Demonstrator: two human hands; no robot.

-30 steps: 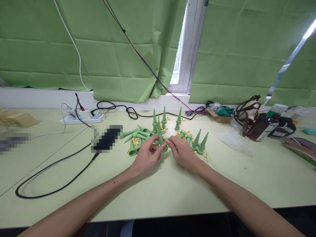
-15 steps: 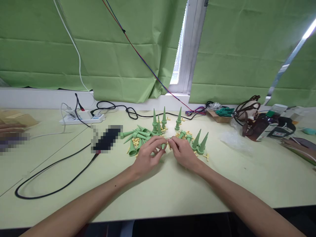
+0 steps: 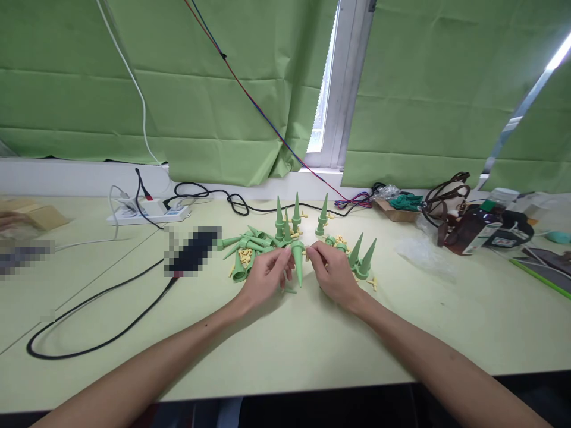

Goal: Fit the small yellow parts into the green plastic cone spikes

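Observation:
My left hand (image 3: 267, 273) is closed on the wide end of a green plastic watering spike (image 3: 299, 264), whose point hangs downward. My right hand (image 3: 332, 270) pinches a small yellow valve piece (image 3: 307, 252) at the right side of that spike's collar; whether it sits in the collar I cannot tell. Left of my hands lies a heap of loose green spikes (image 3: 239, 270) with yellow valves (image 3: 245, 255) among them. Several spikes stand point up behind, such as this upright spike (image 3: 322, 215), with yellow valves at their sides. Two more upright spikes (image 3: 366, 260) stand right of my right hand.
A dark pixelated device (image 3: 194, 249) with a looping black cable lies to the left. Behind it is a white power strip (image 3: 149, 209). On the right are a crumpled clear bag (image 3: 426, 258), a brown bottle (image 3: 473, 229) and a cardboard box (image 3: 397, 211). Another person's hand (image 3: 9, 221) shows at far left.
The held spike has turned so its whole length shows, point down, between my hands. My left fingers have shifted on it. At far left, the other person's hand has moved back.

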